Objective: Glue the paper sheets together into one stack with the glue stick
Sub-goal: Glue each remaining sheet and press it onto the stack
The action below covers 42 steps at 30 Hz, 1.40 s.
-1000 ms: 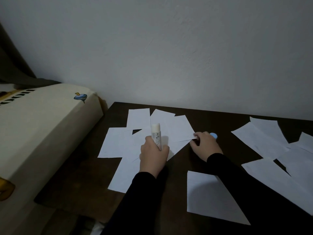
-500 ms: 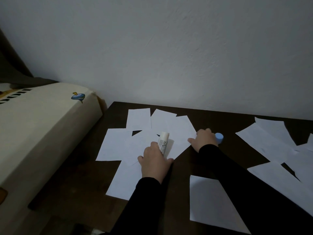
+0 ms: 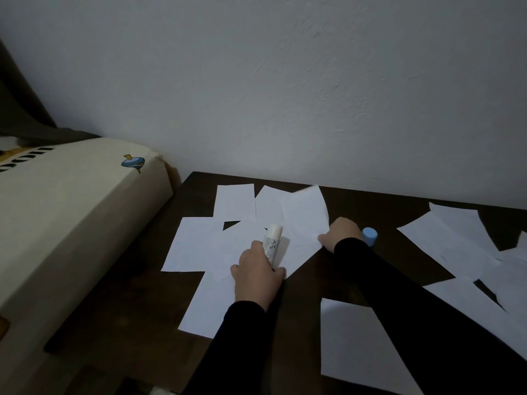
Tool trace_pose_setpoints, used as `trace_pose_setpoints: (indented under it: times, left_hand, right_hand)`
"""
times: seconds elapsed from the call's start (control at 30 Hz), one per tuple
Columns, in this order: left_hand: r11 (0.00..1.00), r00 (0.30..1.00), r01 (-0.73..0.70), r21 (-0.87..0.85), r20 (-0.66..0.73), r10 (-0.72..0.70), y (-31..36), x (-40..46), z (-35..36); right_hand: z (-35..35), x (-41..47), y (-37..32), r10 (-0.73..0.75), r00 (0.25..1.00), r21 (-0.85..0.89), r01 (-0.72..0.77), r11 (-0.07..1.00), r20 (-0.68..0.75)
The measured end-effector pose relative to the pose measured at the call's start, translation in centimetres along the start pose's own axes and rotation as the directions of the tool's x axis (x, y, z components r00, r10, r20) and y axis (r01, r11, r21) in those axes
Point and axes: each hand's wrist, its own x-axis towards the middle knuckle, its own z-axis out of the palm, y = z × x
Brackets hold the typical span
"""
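Two hands work: left (image 3: 256, 276) grips glue stick (image 3: 272, 244); right (image 3: 340, 234) pinches sheet (image 3: 303, 220); cap (image 3: 370, 235) beside.

Both arms wear long, plain black sleeves ending at the wrists, leaving the left hand (image 3: 258, 276) and right hand (image 3: 340, 233) bare.
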Motion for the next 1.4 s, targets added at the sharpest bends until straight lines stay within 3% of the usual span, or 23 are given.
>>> trace_pose_setpoints:
  times: [0.2,0.37,0.5,0.67,0.87,1.13,1.4]
  left_hand:
    - [1.0,1.0,0.02,-0.023,0.009,-0.02,0.4,0.1,0.1]
    - [0.999,0.998,-0.035,-0.014,-0.055,0.034,2.2,-0.9,0.0]
    - [0.986,0.992,-0.078,-0.146,0.084,0.091,3.5,-2.3,0.8]
    - [0.983,0.959,-0.177,0.045,0.231,0.162,4.8,-4.2,1.6]
    - [0.971,0.921,-0.235,0.053,0.331,0.205,5.7,-5.8,2.7]
    - [0.964,0.9,-0.265,0.005,0.361,0.246,5.1,-6.4,1.8]
    - [0.955,0.884,-0.297,0.013,0.383,0.269,4.8,-6.3,0.5]
  right_hand:
    - [-2.6,-2.1,1.4,-0.111,0.991,0.338,0.13,0.932,-0.074]
    - [-5.2,-5.0,4.7,-0.127,0.984,0.573,0.178,0.8,-0.128]
    - [-6.8,-7.3,8.4,-0.105,0.982,0.662,0.182,0.727,-0.155]
    - [-7.2,-9.2,13.3,-0.105,0.985,0.695,0.169,0.699,-0.135]
    - [-6.6,-9.8,16.5,-0.056,0.981,0.706,0.173,0.687,-0.185]
    - [-5.9,-9.3,16.9,-0.109,0.961,0.56,0.238,0.793,-0.255]
    - [-5.5,-9.4,16.7,-0.226,0.962,0.411,0.27,0.871,-0.154]
